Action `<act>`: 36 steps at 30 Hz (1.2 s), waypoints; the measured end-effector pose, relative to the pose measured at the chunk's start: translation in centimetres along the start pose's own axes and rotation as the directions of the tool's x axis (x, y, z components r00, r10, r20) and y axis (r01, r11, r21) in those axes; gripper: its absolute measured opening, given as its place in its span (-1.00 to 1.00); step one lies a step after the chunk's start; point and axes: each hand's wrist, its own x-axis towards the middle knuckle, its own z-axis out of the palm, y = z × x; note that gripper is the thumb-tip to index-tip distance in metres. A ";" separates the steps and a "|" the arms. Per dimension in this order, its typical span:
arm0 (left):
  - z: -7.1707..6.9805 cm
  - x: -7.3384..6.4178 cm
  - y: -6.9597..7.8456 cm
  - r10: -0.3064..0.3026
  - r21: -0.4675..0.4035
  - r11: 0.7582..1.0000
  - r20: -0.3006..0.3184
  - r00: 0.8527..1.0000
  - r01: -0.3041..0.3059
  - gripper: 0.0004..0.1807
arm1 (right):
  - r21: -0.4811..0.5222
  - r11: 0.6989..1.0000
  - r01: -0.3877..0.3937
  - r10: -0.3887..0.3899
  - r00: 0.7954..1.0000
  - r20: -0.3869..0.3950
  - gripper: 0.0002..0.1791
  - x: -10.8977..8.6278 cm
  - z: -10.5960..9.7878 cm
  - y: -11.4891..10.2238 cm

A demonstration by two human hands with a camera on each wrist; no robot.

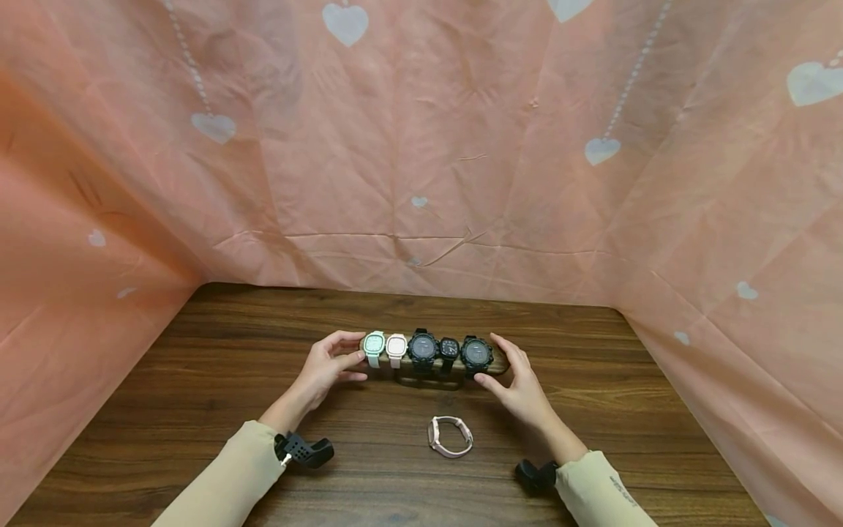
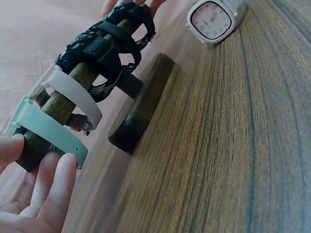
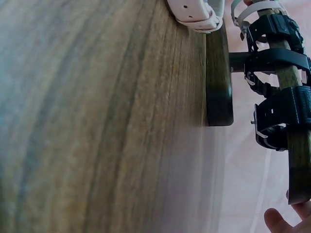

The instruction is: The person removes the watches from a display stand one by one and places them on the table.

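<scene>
From head, racked watches (image 1: 424, 348) show dials (image 1: 396, 346); wrists, buckles (image 3: 262, 135).

Both forearms (image 1: 220, 468) reached forward from the lower edge of the head view, slanting inward. The left hand (image 1: 326, 362) faced the centre, its thumb (image 2: 8, 148) opposed to bent fingers (image 2: 44, 187) in a holding grip. The right hand (image 1: 527, 384) lay across from it, well apart, thumb and index finger spread in a loose curve; the right wrist view caught only part of it, low in the corner.
</scene>
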 end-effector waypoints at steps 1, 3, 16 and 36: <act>0.0 0.0 0.0 0.000 0.001 1.000 0.001 1.000 0.000 -0.55 | 0.002 1.000 0.002 -0.002 1.000 0.003 -0.21 0.1 0.0 0.0; 0.0 0.0 0.0 0.000 0.000 1.000 0.002 1.000 0.000 -0.55 | -0.002 1.000 -0.001 0.001 1.000 0.011 -0.22 0.3 0.0 -0.2; 0.1 -0.1 -0.1 0.001 -0.012 1.000 0.000 1.000 -0.001 -0.55 | 0.012 1.000 0.016 -0.017 0.995 0.097 -0.35 1.5 -1.1 -3.6; 0.2 -0.2 0.1 -0.004 -0.016 1.000 -0.007 1.000 0.004 -0.56 | -0.038 0.998 -0.041 0.050 0.957 0.286 -0.22 3.7 -0.9 1.5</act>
